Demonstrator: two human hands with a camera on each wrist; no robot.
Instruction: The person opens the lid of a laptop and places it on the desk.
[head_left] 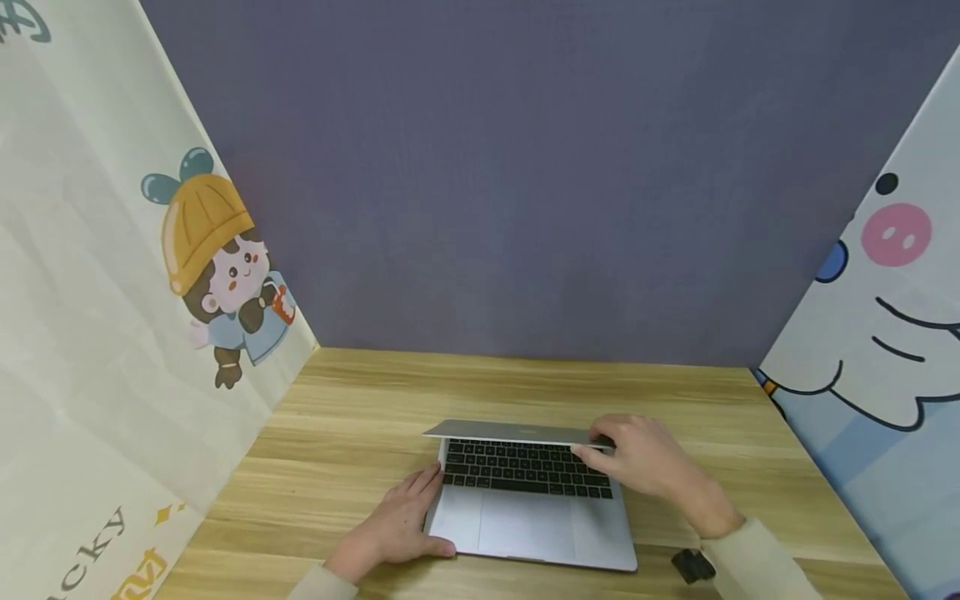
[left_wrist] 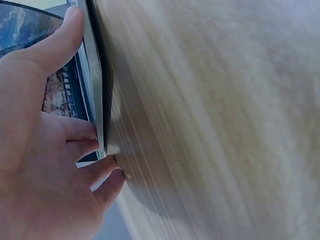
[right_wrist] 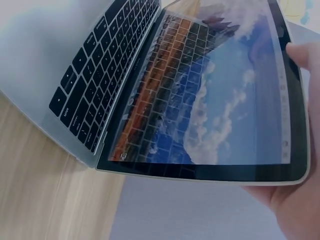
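Note:
A silver laptop [head_left: 529,521] sits on the table, its lid [head_left: 517,431] tilted low over the black keyboard [head_left: 525,468]. My right hand [head_left: 651,457] pinches the right corner of the lid, thumb on the screen side and fingers behind. In the right wrist view the screen [right_wrist: 225,100] is lit with a picture of clouds and blue sky, and the keys mirror in it. My left hand [head_left: 401,518] rests against the left side of the base, thumb stretched to the front corner. Its fingertips [left_wrist: 120,175] touch the wood beside the base in the left wrist view.
The wooden table [head_left: 360,392] meets a dark purple-grey panel [head_left: 480,183] at the back. Cartoon-printed panels stand on the left [head_left: 90,292] and right [head_left: 900,333]. A small black object [head_left: 692,566] lies by the right sleeve [head_left: 757,562].

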